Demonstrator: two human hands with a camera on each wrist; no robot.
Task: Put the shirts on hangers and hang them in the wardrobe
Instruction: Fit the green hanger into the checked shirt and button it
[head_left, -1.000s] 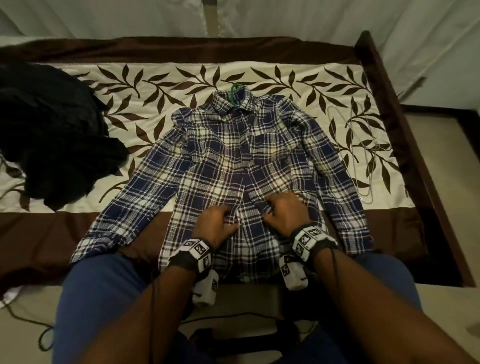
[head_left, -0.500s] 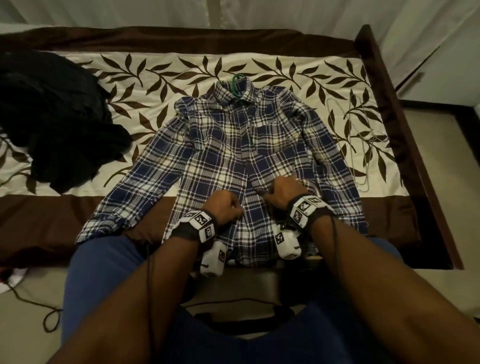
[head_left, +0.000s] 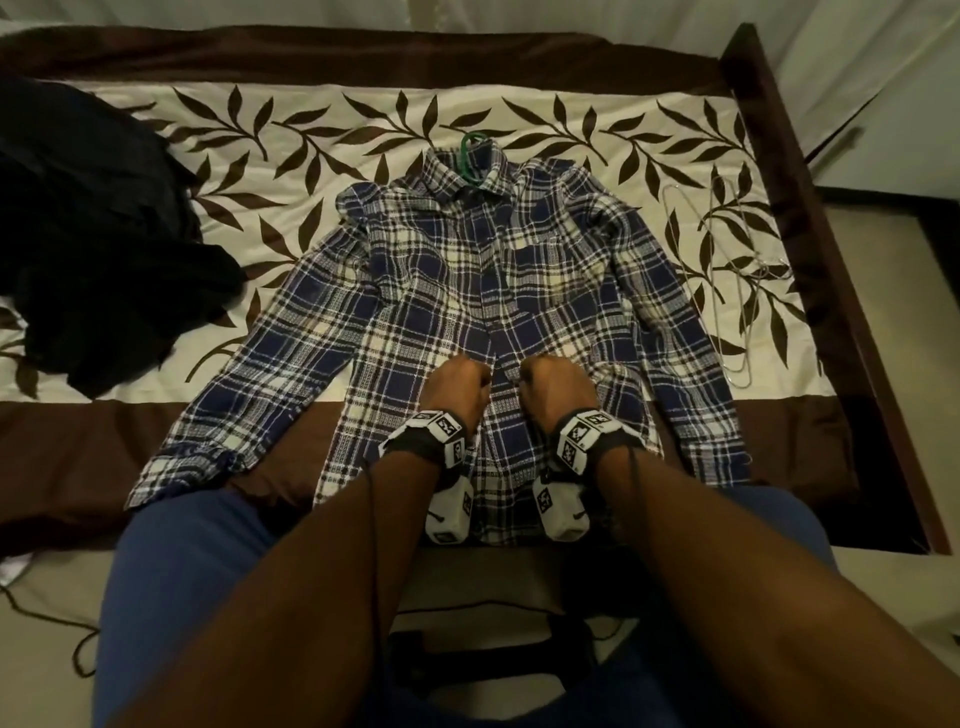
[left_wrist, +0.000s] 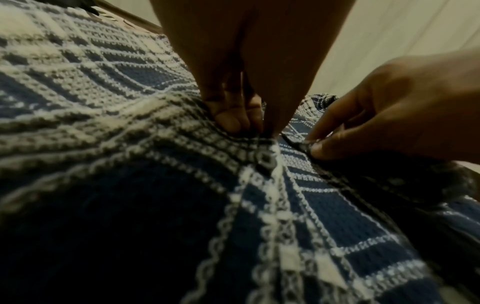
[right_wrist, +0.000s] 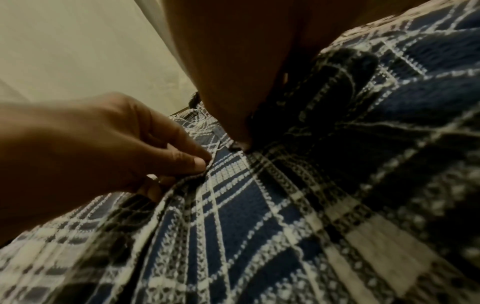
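Note:
A blue, white and black plaid shirt (head_left: 447, 291) lies spread face up on the bed, sleeves out to both sides. A green hanger hook (head_left: 471, 156) pokes out of its collar. My left hand (head_left: 460, 382) pinches the shirt's left front edge (left_wrist: 265, 148) near the lower middle. My right hand (head_left: 550, 384) pinches the facing front edge (right_wrist: 233, 144), a small gap away. The wrist views show both hands' fingertips curled into the plaid cloth (right_wrist: 259, 205) beside the placket.
A dark heap of clothes (head_left: 88, 244) sits at the bed's left. Thin wire hangers (head_left: 727, 280) lie on the leaf-patterned cover (head_left: 291, 135) right of the shirt. The bed's dark wooden frame (head_left: 800, 208) runs along the right. My blue-trousered knees (head_left: 171, 571) touch the near edge.
Both hands slid up the shirt front and drew closer together, now pinching the two front edges. The head view tilted slightly nearer.

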